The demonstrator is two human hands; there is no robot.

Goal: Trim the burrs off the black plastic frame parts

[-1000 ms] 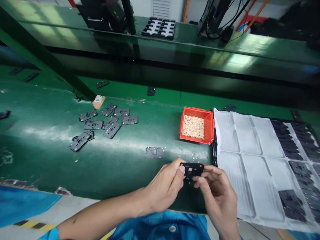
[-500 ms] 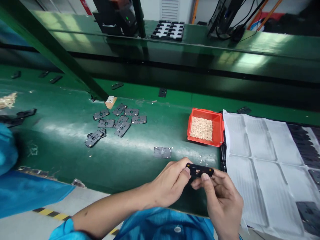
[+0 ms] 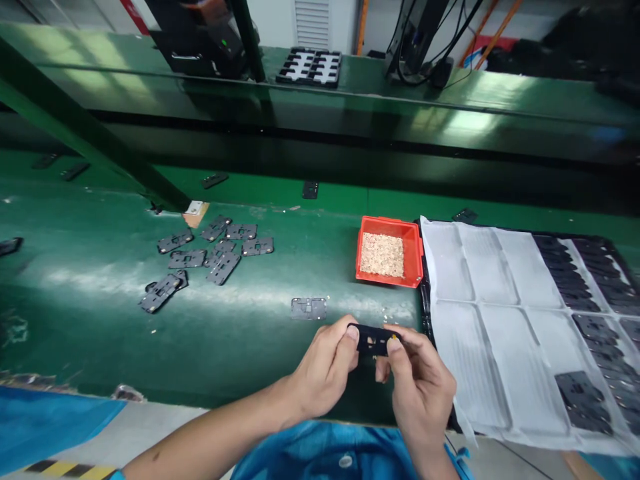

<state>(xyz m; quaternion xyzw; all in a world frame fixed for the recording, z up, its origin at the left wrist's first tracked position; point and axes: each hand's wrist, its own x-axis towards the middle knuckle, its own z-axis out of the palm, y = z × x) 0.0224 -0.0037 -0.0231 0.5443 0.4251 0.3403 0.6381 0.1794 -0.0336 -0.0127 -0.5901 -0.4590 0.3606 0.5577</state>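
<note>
Just nearer the person than the red bin [image 3: 389, 281], the left hand [image 3: 325, 367] and right hand [image 3: 423, 380] both clamp the ends of a black plastic plate [image 3: 372, 341], thumbs on its face. Left of the bin and a little nearer the person, a lone gray plate [image 3: 309, 309] lies flat on the green bench [image 3: 240, 353]; farther left of the bin sits a loose cluster of dark plates [image 3: 223, 268]. Right beside the bin, a white-lined tray [image 3: 493, 333] holds more dark plates in its right-hand compartments.

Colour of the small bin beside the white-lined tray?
The bin is red, with pale tan bits inside; shows best in the head view.
</note>
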